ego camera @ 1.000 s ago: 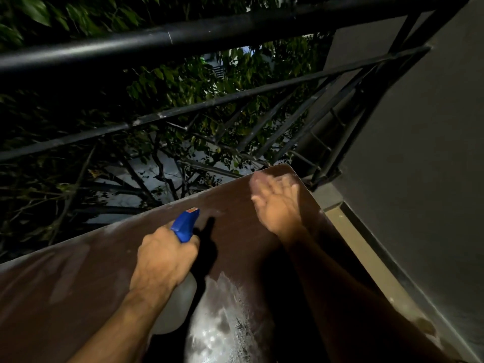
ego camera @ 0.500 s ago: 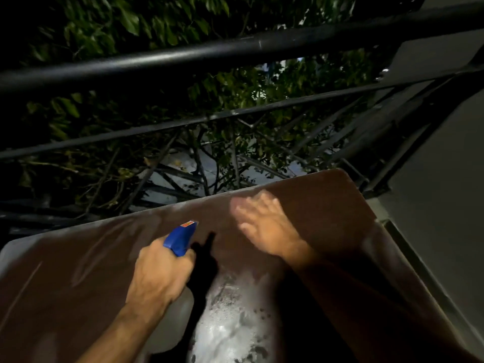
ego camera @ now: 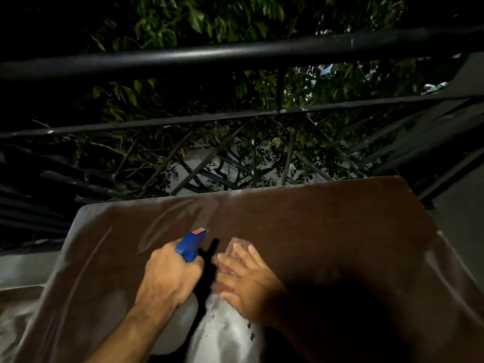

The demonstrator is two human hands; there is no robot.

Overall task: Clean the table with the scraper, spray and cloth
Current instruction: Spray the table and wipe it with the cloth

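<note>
My left hand (ego camera: 170,279) was clamped on the spray bottle (ego camera: 191,244), blue nozzle pointing toward 12 o'clock, bottle over the brown desk (ego camera: 327,226). My right hand (ego camera: 243,276) lay flat and open on the desk just at 3 o'clock of the bottle, fingers blurred. White foam (ego camera: 225,328) sat at 6 o'clock of that hand; black railing (ego camera: 235,53) beyond the desk's far edge.

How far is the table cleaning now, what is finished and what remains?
Done: foamy wet patch lies on the brown table. In hand: left hand grips the blue-headed spray bottle; bare right hand rubs the wet surface. Left: wiping; no cloth or scraper visible.
</note>
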